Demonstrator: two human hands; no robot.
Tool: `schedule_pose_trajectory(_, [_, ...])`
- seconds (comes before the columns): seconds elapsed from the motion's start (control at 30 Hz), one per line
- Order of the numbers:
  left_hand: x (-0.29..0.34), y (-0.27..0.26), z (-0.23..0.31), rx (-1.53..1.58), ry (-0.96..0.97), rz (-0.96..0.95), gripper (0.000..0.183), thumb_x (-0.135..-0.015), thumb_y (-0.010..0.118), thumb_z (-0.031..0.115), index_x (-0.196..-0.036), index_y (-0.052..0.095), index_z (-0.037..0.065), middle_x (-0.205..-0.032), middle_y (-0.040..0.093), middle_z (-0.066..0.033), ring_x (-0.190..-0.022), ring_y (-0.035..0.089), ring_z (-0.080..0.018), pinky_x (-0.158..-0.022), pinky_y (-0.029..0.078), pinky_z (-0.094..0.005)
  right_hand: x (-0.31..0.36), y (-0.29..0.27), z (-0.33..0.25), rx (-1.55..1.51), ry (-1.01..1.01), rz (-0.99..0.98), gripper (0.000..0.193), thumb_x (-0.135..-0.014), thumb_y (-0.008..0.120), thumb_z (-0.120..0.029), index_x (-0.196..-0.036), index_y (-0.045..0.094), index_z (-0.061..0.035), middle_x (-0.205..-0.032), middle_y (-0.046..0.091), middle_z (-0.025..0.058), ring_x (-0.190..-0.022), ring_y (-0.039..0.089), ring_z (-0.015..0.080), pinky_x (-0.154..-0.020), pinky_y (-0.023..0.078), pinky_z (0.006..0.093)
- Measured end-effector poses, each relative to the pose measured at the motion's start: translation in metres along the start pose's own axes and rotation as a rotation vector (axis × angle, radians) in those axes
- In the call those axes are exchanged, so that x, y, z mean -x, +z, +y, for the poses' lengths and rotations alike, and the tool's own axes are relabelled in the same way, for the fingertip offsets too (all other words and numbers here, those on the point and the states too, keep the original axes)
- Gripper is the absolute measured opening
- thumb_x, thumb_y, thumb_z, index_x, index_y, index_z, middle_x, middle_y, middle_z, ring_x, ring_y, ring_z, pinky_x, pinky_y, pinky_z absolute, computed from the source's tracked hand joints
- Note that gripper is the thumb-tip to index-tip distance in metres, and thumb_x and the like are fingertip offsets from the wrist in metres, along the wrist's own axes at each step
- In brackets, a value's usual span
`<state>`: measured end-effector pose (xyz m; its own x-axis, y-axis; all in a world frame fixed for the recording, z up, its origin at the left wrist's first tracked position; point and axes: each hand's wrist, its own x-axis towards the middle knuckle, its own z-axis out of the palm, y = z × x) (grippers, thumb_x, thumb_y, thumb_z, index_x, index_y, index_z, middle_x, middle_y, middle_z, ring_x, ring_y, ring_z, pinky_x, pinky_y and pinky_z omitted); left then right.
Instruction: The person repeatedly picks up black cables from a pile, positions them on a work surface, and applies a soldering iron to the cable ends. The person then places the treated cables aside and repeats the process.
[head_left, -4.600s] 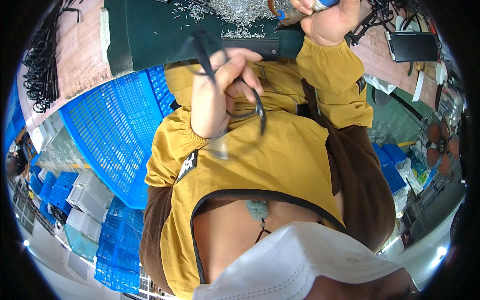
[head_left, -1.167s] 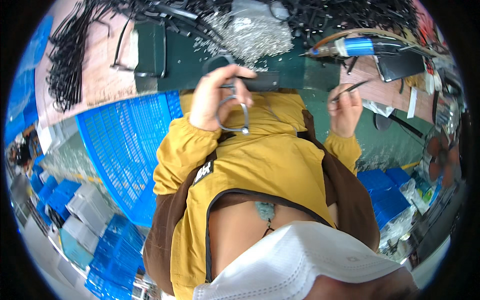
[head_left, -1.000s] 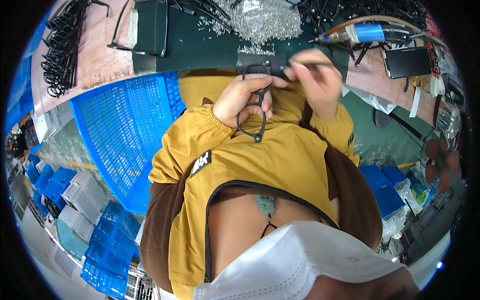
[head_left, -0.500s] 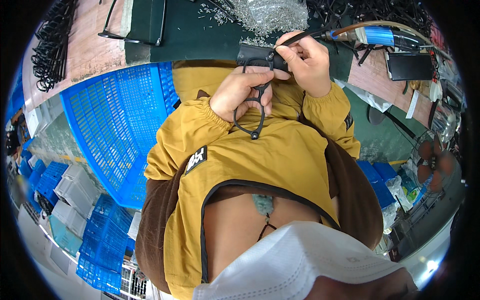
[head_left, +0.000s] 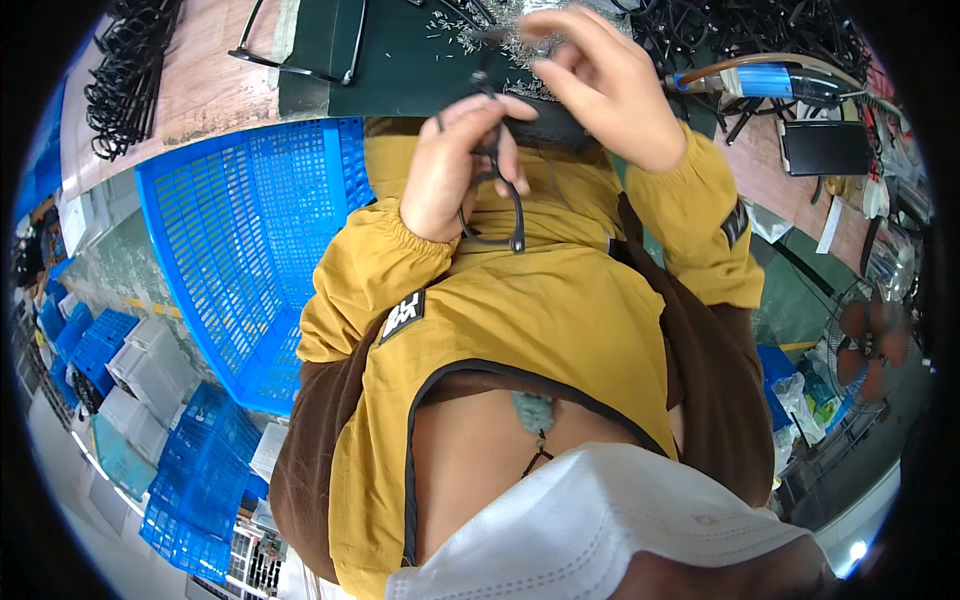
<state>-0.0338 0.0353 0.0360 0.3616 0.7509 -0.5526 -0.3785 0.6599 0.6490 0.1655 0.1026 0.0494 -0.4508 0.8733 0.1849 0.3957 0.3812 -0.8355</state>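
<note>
Half a second ago the right grip [head_left: 612, 88] pinched a temple [head_left: 485, 72] against the hinge end of the frame [head_left: 517, 240]; now it has let go and swung up and away. Its thumb and fingers stand wide apart, above the near side of the scattered screws [head_left: 452, 42]; motion blurs the fingertips, and whether anything tiny sits between them cannot be told.

The left grip [head_left: 455, 165] stays narrow, closed around the middle of the frame, with one rim hanging toward the person's lap. The temple, badly blurred, now juts from beyond the left fingers toward the surface [head_left: 205, 95], apparently at the frame's far end. If so, the two parts seem brought together, but whether they are fastened cannot be seen.

The block [head_left: 562, 127] lies just beside the left grip, on the near edge of the surface and below the right grip. The driver [head_left: 765, 82] rests untouched, to the right of the right grip.
</note>
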Motion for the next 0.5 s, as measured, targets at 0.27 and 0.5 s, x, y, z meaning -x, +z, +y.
schedule_pose_trajectory(0.27, [-0.006, -0.024, 0.002, 0.097, 0.165, 0.153, 0.034, -0.109, 0.041, 0.025, -0.112, 0.063, -0.001, -0.068, 0.062, -0.0086, -0.062, 0.067, -0.0213, -0.053, 0.05, -0.0265, -0.081, 0.022, -0.005, 0.852, -0.075, -0.094, 0.012, -0.088, 0.055, -0.009, -0.097, 0.053, -0.0026, -0.085, 0.064, 0.0142, -0.079, 0.07, 0.0355, -0.062, 0.057, 0.0469])
schedule_pose_trajectory(0.5, [-0.019, 0.002, -0.004, 0.171, 0.434, 0.21, 0.022, -0.111, 0.046, 0.023, -0.104, 0.048, 0.003, -0.083, 0.071, -0.0183, -0.08, 0.075, -0.0294, -0.069, 0.063, -0.0324, 0.044, -0.012, -0.011, -0.121, 0.289, 0.269, 0.019, -0.094, 0.067, -0.002, -0.111, 0.062, 0.0043, -0.092, 0.066, 0.0072, -0.077, 0.069, 0.0118, -0.067, 0.057, 0.0267])
